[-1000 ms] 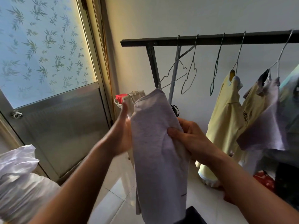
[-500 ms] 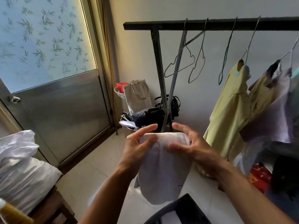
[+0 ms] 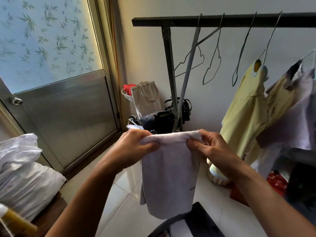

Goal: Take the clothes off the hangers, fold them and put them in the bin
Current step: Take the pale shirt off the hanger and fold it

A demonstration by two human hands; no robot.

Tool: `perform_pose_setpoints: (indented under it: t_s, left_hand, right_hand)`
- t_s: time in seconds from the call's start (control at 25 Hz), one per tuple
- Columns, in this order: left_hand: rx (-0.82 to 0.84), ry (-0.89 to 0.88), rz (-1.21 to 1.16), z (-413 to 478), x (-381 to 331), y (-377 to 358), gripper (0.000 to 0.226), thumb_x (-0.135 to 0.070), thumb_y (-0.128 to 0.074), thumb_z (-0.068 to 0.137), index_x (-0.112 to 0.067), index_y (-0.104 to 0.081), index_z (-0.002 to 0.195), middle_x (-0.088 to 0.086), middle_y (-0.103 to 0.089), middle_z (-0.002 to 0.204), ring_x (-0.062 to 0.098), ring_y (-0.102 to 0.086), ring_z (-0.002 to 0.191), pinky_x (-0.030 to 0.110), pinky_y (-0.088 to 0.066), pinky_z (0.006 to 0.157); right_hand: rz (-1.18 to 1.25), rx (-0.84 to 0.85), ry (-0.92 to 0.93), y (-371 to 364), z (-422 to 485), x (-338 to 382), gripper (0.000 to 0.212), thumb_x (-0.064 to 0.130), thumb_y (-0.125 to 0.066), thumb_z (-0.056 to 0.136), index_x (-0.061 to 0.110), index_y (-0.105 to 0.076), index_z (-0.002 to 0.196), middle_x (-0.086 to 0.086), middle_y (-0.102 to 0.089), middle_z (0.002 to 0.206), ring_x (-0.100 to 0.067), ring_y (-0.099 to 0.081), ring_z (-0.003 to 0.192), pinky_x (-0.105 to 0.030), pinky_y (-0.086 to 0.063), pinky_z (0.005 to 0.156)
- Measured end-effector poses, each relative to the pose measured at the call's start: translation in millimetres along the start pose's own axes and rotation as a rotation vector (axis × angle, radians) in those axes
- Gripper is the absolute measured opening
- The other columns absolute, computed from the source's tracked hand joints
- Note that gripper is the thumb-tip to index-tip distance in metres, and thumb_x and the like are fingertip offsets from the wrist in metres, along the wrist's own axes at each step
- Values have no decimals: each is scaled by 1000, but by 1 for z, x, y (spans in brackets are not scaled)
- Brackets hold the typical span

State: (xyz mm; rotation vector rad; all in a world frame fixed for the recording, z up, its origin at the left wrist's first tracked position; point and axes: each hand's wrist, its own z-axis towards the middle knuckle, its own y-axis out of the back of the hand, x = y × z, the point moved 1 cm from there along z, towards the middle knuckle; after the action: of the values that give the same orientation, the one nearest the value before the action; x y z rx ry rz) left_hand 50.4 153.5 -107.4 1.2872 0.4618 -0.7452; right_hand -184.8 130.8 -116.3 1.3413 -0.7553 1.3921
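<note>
- White wall behind a black rail (image 3: 222,21) holding wire hangers (image 3: 220,31) and a tan shirt (image 3: 277,103) whose print I cannot read.
- Left hand (image 3: 135,146) and right hand (image 3: 212,149) each pinch the pale garment (image 3: 171,171) at its folded top edge; it hangs just above the dark bin (image 3: 200,211).

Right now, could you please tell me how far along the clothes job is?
Done: three bare wire hangers on the black metal rail; something white lies in the dark bin. In hand: left hand and right hand pinch a pale lilac folded garment above it. Left: a yellow shirt, a yellowish top and a lilac-grey garment on hangers.
</note>
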Motion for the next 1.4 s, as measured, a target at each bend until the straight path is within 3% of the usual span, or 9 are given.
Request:
perform_pose_setpoints:
  t_s: [0.24,0.32,0.44,0.6,0.76,0.88,0.96,1.2,1.4]
  left_hand:
    - [8,327,-1046,0,7,-23,48,-42,-65,78,1,-71,98,16,-74,96,24,-70,86,31,-57,77]
    - [55,358,-1039,-6,16,-44,61,-52,-73,73,0,-69,105,17,-73,103,28,-71,93,37,-58,81]
    - [87,317,-869,-11,23,-57,43,-35,-82,71,-1,-73,97,19,-74,99,32,-69,90,38,-57,76]
    - [23,278,-909,-2,18,-54,37,-28,-78,76,5,-70,90,22,-73,91,27,-68,77,32,-56,66]
    - [-30,279,-822,7,12,-52,26,-20,-64,90,4,-68,102,17,-73,92,21,-67,79,30,-56,68]
    - [-308,327,-680,10,19,-54,11,-10,-60,94,-8,-63,104,7,-69,90,13,-63,76,15,-50,59]
    - [-315,348,-669,4,22,-62,7,-13,-59,95,-10,-64,97,9,-67,85,14,-61,72,17,-50,58]
    - [44,591,-1152,-13,9,-103,45,-40,-49,96,-2,-64,115,15,-72,110,28,-69,103,40,-56,91]
    - [-123,648,-1553,-15,8,-115,60,-41,-71,74,-2,-60,118,15,-71,114,32,-68,107,44,-56,90]
  right_hand:
    - [242,-123,-91,-12,13,1,17,22,-53,97,15,-67,106,-1,-72,96,-11,-65,90,-25,-51,76]
    - [188,-209,-97,-15,19,2,18,24,-53,98,15,-67,104,-3,-72,96,-15,-65,91,-33,-53,83]
    - [230,-262,-133,-11,24,3,20,27,-53,98,12,-67,100,-4,-70,89,-17,-64,85,-31,-54,76]
    - [539,-21,-299,-7,7,-9,53,48,-66,77,6,-67,110,-13,-73,103,-23,-71,94,-33,-59,78]
    - [490,-133,-342,-15,1,-19,23,16,-69,84,6,-68,106,-14,-75,99,-23,-72,92,-32,-59,77]
    - [491,-281,-344,-12,8,-24,21,19,-69,86,6,-70,103,-13,-75,99,-25,-72,95,-39,-57,87]
    - [422,-369,-312,-13,10,-29,20,23,-71,85,11,-71,101,-7,-75,100,-24,-70,99,-43,-53,95]
    - [474,-329,-367,-43,1,-43,28,41,-69,77,21,-71,96,-4,-76,98,-27,-71,95,-49,-55,88]
    - [1002,-221,-550,-60,-8,-52,35,28,-55,92,4,-60,116,-16,-72,107,-28,-72,95,-38,-60,77]
